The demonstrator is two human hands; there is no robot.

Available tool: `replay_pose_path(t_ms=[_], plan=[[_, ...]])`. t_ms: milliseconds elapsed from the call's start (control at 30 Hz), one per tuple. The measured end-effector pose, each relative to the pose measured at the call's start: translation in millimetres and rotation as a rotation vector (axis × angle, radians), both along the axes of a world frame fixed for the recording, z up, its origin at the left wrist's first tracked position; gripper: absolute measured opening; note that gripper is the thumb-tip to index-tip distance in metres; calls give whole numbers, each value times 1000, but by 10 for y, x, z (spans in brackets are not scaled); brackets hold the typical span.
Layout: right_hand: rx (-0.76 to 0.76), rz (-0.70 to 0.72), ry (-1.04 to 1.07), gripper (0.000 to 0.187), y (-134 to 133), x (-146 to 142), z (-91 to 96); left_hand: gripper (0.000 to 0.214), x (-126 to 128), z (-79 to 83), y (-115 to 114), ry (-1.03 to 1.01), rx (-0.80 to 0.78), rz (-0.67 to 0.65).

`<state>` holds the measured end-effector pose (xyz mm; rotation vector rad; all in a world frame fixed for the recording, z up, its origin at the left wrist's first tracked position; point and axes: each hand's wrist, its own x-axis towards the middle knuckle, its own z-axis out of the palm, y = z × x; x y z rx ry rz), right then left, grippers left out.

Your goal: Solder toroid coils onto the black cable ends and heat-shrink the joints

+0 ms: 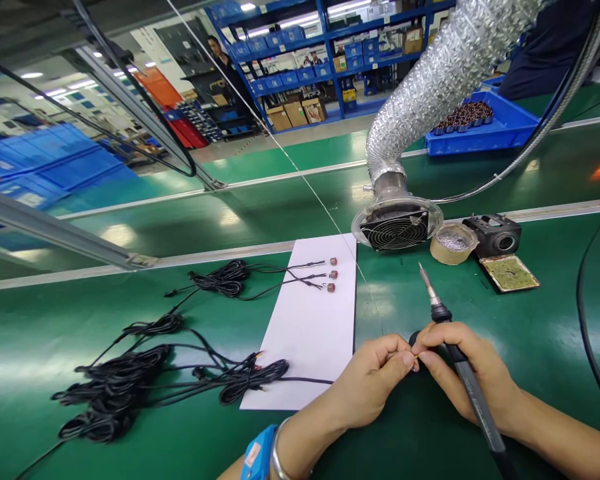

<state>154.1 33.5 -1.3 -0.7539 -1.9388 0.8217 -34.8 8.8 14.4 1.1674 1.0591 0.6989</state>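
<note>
My left hand [373, 383] is closed in a pinch, and a black cable [307, 380] runs from the paper toward it. At its fingertips shows a bit of thin yellow wire [415, 356]. Opposite, my right hand [473, 367] pinches at the same spot with thumb and forefinger. A soldering iron [463, 373] lies across that hand, held in it, its tip pointing up and away. Fingers partly hide a small dark round piece [414, 338] between the hands. A thin pale strand [325, 210] hangs from above down to the left hand.
White paper [310, 333] bears small metal parts [333, 274] on leads. Bundled black cables [125, 380] lie to the left. Ahead hang a fume extractor fan [397, 230] and its foil duct [430, 87]. A round tub [453, 243], iron stand [495, 235] and sponge tray [510, 273] stand right.
</note>
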Motion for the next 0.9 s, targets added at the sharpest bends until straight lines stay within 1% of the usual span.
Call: replay_pose_path(t_ms=[133,267,367,467,567,667,767,900], plan=[[98,38,-48,26,12,11,71,32,-10,4,-2,103,34,-47],[194,99,-24,31,-16,-76,154,24,13,25,-29,217,138,-75],[243,123,-61,28,-22,-128,155,22,23,49,-53,257,181,-106],[254,126,-123,27,23,-86,139,22,3,84,-56,294,186,-139],[171,136,-132,26,92,11,149,20,-38,111,-34,315,148,-169],[114,164,-115,25,136,74,166,20,-71,105,-3,275,81,-179],[176,175,-119,30,145,85,159,25,-77,68,20,194,18,-159],[293,168,-185,36,144,90,128,36,-45,21,31,98,-69,-103]])
